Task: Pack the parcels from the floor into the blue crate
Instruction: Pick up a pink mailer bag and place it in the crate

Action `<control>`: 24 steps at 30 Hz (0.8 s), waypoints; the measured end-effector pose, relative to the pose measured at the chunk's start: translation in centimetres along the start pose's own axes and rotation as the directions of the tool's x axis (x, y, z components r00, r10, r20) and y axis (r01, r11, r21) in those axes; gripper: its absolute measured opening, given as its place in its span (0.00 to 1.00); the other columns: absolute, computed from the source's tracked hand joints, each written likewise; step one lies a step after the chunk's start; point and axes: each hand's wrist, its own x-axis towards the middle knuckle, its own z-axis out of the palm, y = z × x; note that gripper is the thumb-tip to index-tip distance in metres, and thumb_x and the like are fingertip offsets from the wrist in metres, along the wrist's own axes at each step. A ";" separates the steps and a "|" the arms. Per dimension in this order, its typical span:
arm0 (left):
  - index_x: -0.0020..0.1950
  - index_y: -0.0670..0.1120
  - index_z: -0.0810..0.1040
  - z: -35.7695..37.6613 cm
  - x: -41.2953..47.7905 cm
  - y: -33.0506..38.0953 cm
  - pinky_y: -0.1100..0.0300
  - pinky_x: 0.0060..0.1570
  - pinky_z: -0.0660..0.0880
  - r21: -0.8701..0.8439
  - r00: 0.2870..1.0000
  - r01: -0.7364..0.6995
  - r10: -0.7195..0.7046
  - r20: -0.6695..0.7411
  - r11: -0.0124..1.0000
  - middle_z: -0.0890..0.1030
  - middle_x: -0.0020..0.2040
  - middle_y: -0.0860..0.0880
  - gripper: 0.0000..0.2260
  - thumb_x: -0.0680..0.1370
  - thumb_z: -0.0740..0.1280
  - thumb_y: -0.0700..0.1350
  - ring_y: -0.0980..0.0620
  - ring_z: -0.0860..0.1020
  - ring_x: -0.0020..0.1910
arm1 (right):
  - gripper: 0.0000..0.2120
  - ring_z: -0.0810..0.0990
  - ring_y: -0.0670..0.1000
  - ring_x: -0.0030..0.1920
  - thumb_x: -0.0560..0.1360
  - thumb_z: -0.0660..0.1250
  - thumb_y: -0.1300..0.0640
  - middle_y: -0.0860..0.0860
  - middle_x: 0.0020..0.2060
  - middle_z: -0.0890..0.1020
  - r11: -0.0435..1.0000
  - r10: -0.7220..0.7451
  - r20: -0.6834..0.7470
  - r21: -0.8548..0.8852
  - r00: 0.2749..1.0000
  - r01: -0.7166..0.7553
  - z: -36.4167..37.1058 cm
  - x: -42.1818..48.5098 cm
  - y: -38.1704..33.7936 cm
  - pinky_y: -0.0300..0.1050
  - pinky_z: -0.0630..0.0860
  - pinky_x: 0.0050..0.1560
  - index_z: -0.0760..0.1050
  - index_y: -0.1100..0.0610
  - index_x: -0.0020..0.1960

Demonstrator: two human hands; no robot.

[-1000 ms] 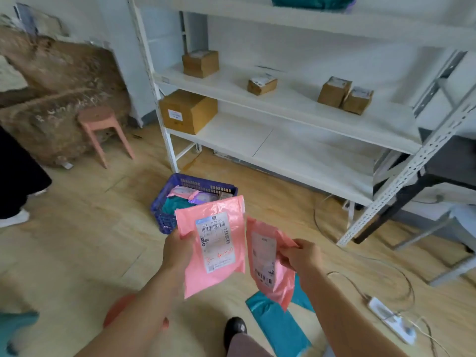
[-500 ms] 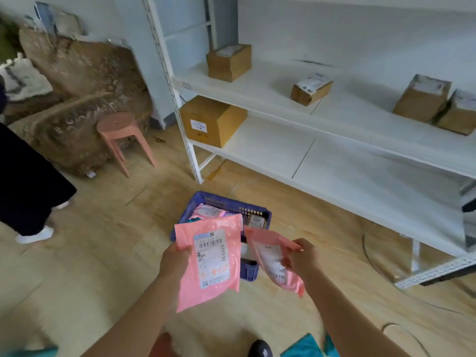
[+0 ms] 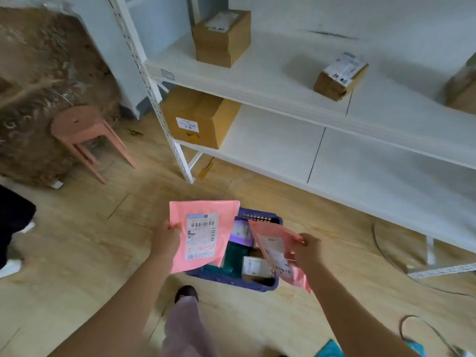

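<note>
— While looking down at the blue crate (image 3: 258, 217) on the floor (image 3: 77, 240), holding how many parcels?

— Holding two, both pink, one per hand. Gripping the left pink parcel (image 3: 203, 235) by its left edge with the curled fingers of the left hand (image 3: 166, 239), label side up, above the crate's left half. Pinching the right pink parcel (image 3: 275, 249) by its right edge with the right hand (image 3: 307, 253), tilted down over the crate's right rim.

— And inside the crate?

— Counting three for certain: one purple parcel (image 3: 242, 231) towards the far side, one teal parcel (image 3: 233, 258) in the middle, one labelled box (image 3: 255, 266) by the near right corner. Cannot tell about more beneath the two pink ones.

— Any parcels lying on the floor?

— Seeing one, a teal floor parcel (image 3: 331, 349), cut off by the near edge, to the right of the trouser leg (image 3: 183, 328). Also one dark shoe (image 3: 186, 292), just near of the crate.

— Beyond the crate?

— One white shelf unit (image 3: 283, 99) across the far right, carrying four cardboard boxes. Counting three on the upper shelf: one tall box (image 3: 221, 37) at the left end, one small box (image 3: 340, 76) further right, one edge box (image 3: 461, 91) cut by the right border. Counting one on the lower shelf: a large box (image 3: 198, 119) at its left end. One pink stool (image 3: 77, 123) far left. Part of one other person (image 3: 13, 220) in dark clothes at the left border.
</note>
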 end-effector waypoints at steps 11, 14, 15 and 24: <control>0.44 0.39 0.69 -1.2 21.1 3.0 0.57 0.32 0.60 0.391 0.946 -0.239 0.122 0.299 0.889 0.71 0.35 0.46 0.06 0.79 0.56 0.38 0.46 0.70 0.40 | 0.09 0.73 0.55 0.37 0.77 0.57 0.60 0.55 0.38 0.80 0.838 -0.107 -0.123 -0.545 0.987 0.023 15.2 5.9 -5.5 0.45 0.67 0.34 0.74 0.53 0.43; 0.52 0.39 0.71 0.9 25.1 1.8 0.57 0.34 0.60 0.460 0.919 -0.300 0.124 0.375 0.836 0.74 0.43 0.42 0.08 0.81 0.54 0.40 0.45 0.71 0.43 | 0.11 0.78 0.58 0.44 0.77 0.56 0.63 0.56 0.45 0.82 0.704 -0.113 -0.037 -0.709 0.993 0.053 18.3 8.8 -5.1 0.46 0.67 0.37 0.75 0.55 0.52; 0.52 0.40 0.71 1.9 26.2 1.2 0.57 0.34 0.60 0.471 0.909 -0.319 0.124 0.399 0.823 0.74 0.42 0.42 0.07 0.81 0.54 0.40 0.44 0.72 0.43 | 0.12 0.79 0.57 0.47 0.77 0.55 0.64 0.56 0.48 0.81 0.646 -0.112 0.003 -0.760 0.994 0.075 19.4 9.8 -4.8 0.45 0.68 0.37 0.74 0.55 0.55; 0.58 0.40 0.73 11.4 35.5 -10.7 0.55 0.38 0.66 0.600 0.781 -0.581 0.168 0.602 0.550 0.77 0.42 0.41 0.10 0.81 0.55 0.40 0.42 0.76 0.41 | 0.23 0.73 0.55 0.61 0.76 0.55 0.68 0.54 0.60 0.75 0.322 -0.028 0.378 -0.873 0.925 0.367 28.3 18.8 1.8 0.47 0.73 0.53 0.64 0.54 0.69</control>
